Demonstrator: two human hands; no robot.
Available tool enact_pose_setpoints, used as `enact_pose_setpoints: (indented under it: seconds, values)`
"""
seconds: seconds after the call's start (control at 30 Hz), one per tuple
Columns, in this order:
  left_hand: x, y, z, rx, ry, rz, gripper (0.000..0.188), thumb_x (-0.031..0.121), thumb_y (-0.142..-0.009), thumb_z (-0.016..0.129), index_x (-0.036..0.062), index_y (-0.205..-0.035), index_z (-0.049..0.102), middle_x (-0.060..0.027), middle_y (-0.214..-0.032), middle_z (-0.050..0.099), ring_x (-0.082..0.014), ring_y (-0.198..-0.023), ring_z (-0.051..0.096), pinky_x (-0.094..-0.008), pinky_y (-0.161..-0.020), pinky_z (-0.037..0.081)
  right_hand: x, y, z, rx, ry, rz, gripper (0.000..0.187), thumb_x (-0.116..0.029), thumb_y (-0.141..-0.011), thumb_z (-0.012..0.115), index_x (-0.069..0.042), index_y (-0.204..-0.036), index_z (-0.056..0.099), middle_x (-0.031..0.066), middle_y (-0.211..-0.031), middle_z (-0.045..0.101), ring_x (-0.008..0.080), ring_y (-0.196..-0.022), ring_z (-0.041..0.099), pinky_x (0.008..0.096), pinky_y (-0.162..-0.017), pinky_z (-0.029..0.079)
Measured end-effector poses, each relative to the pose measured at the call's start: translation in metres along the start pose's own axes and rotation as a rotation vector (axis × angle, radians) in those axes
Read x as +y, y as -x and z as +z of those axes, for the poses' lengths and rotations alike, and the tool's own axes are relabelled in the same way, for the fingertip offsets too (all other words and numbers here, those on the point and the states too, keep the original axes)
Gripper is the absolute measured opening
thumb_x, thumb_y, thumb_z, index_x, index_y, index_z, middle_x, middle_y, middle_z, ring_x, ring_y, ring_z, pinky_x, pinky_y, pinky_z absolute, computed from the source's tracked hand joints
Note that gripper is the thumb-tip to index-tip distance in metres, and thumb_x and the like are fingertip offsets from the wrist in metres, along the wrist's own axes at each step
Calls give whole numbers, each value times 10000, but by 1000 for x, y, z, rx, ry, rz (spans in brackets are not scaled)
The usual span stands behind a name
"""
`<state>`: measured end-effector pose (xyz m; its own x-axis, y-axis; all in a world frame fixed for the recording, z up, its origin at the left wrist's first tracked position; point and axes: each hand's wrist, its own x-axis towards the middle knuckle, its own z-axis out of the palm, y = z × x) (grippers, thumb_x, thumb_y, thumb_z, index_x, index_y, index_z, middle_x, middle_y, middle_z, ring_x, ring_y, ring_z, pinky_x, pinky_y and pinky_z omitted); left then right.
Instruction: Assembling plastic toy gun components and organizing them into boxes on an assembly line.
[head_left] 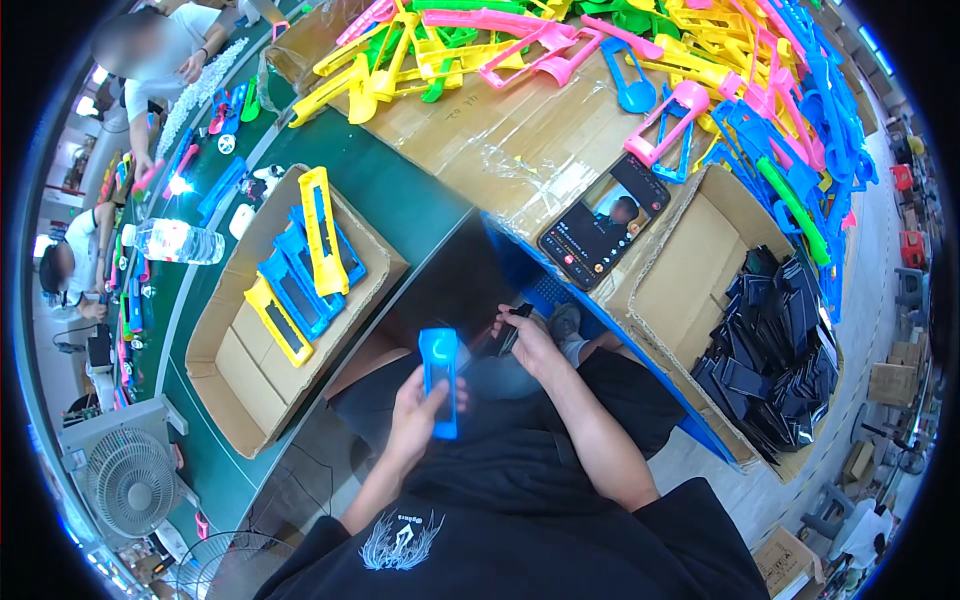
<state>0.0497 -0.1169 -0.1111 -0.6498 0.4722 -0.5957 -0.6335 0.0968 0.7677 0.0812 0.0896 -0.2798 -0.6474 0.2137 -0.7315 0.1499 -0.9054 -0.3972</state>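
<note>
Bright blue plastic in the head view: a long, flat casing [442, 372] with a broad rounded head at the far end and a straight, narrower body, glossy and smooth, held up above the dark clothing [520, 480] of the lap, just right of the near edge of the green table [370, 175]. Wrapped around its lower body with the left hand [416, 408], thumb pressed across the front, fingertips curled past the right edge. Drawn in, with the right hand [534, 342] well apart from the casing, around a thin dark piece [516, 320], perhaps a small plate, though too blurred to be sure. To the left, in a shallow box of creased brown cardboard [240, 365], more long casings, yellow [322, 235] and blue [290, 270], with rectangular openings, stacked at a slant. To the right, in a second cardboard box [690, 255], a loose heap of flat, shiny black pieces [765, 360], thin and sharp-edged. Just beside that box, on taped, scuffed cardboard [450, 115], a phone [600, 222] with its screen lit. Beyond, a tangled pile of pink, yellow, green and blue plastic parts [725, 50], spoon-like and hollow-framed.
</note>
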Motion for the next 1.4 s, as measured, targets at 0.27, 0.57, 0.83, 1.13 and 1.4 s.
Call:
enact_pose_setpoints:
  seconds: [0.27,0.57,0.83,1.13,1.4]
  values:
    - [80,96,-51,157,-19,472,180,116,-985,604,-4,-1116,580,-139,-965,667,-227,-883,683,-352,-738,571,1,6,8,-89,3,188,244,-131,-1002,627,50,-1161,586,209,-1130,667,297,-1038,691,429,-894,601]
    - [152,38,-209,757,-362,473,193,178,-987,643,34,-1114,647,-6,-948,671,-87,-845,615,-259,-740,487,-2,16,15,-75,138,267,296,-192,-974,687,25,-1165,623,150,-1100,701,233,-979,702,361,-867,589]
    - [133,-3,-210,696,-481,330,394,97,-950,660,-55,-1298,557,-98,-1013,726,-140,-904,677,-283,-815,532,-3,9,9,-3,194,249,369,-179,-927,753,-14,-1174,534,105,-940,665,211,-827,681,352,-714,585]
    - [179,20,-182,566,-1130,167,307,188,-955,649,-28,-1172,647,-130,-895,710,-178,-792,673,-329,-721,518,-10,15,13,96,321,220,239,-324,-913,767,-122,-982,659,16,-791,660,157,-662,649,320,-564,535]
    - [315,-116,-179,577,-1507,663,367,240,-901,628,-19,-1158,663,-238,-1032,709,-381,-928,690,-457,-862,538,-7,16,15,52,358,158,271,-346,-903,777,-120,-942,633,26,-763,645,160,-617,636,311,-522,513]
